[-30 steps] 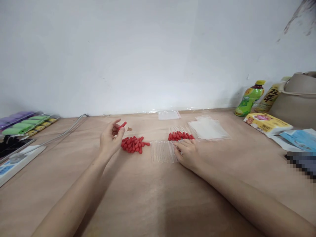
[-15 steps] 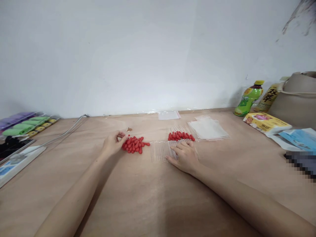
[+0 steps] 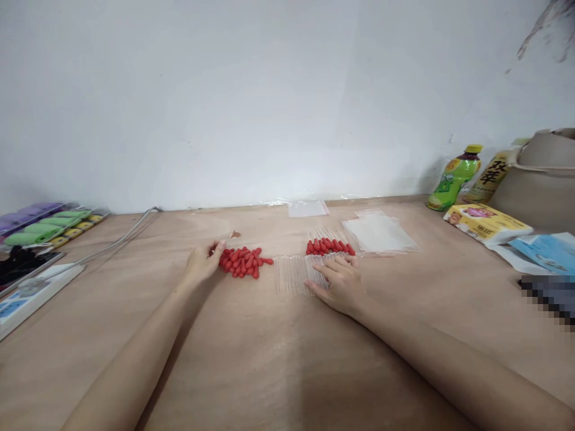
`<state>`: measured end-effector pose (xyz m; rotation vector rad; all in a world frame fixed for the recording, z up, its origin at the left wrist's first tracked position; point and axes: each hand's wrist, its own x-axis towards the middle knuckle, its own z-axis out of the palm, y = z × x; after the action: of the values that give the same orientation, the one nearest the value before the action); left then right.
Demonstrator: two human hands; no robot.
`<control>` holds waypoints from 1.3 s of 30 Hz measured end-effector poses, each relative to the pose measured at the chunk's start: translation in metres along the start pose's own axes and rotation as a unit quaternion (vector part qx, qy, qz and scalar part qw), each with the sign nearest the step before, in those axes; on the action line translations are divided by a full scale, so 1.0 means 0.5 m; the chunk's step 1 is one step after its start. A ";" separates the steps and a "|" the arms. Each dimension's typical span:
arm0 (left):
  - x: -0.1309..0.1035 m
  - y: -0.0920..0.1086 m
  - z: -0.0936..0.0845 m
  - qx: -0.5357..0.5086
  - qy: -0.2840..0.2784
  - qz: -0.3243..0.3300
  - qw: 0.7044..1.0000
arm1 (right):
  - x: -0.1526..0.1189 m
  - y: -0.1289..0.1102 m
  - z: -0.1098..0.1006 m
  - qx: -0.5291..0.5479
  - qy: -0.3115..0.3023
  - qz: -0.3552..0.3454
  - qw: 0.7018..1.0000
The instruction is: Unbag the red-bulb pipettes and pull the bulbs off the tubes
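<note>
My left hand (image 3: pixel 203 262) is at the left edge of a loose pile of red rubber bulbs (image 3: pixel 242 262), thumb and fingers brought together; whether a bulb is between them is hidden. My right hand (image 3: pixel 342 284) lies over a row of thin clear tubes (image 3: pixel 291 275), palm down with fingers stretched forward and thumb apart. The tubes lie side by side, and the hand covers their right end. Just beyond its fingertips, a second group of red bulbs (image 3: pixel 330 246) sits in a line, with clear tubes (image 3: pixel 327 233) extending behind them.
Clear plastic bags (image 3: pixel 380 232) lie right of the tubes, and another bag (image 3: pixel 308 208) is by the wall. A green bottle (image 3: pixel 456 178), tissue pack (image 3: pixel 487 222), blue packet (image 3: pixel 545 251) and beige bag (image 3: pixel 539 179) stand or lie right. A power strip (image 3: pixel 42 296) and coloured rolls (image 3: pixel 49 227) are left.
My left thumb and fingers have drawn slightly back to the left, and the red bit at their tips no longer shows. My right hand has shifted slightly right over the tubes.
</note>
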<state>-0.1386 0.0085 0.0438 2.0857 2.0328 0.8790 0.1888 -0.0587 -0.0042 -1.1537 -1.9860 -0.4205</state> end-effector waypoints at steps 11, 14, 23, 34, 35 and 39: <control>0.001 0.012 -0.007 0.035 0.085 0.043 0.995 | -0.002 0.009 -0.013 0.005 0.022 -0.004 1.000; -0.016 0.065 -0.003 0.058 0.182 0.138 0.972 | -0.004 0.009 -0.012 0.034 0.014 -0.027 0.999; -0.031 0.265 0.119 0.017 -0.031 0.286 0.958 | -0.015 0.019 -0.021 0.088 -0.018 -0.058 0.994; 0.014 0.344 0.207 -0.048 -0.102 0.297 0.948 | -0.016 0.036 -0.036 0.075 -0.017 -0.036 0.996; 0.013 0.345 0.209 -0.054 -0.099 0.293 0.949 | -0.015 0.036 -0.036 0.074 -0.018 -0.036 0.996; 0.005 0.345 0.215 -0.092 -0.083 0.259 0.958 | -0.014 0.035 -0.035 0.079 -0.014 -0.036 0.996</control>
<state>0.0636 0.0272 0.0337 2.5214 1.2816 0.8736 0.2138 -0.0642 -0.0002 -0.9972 -2.0503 -0.2786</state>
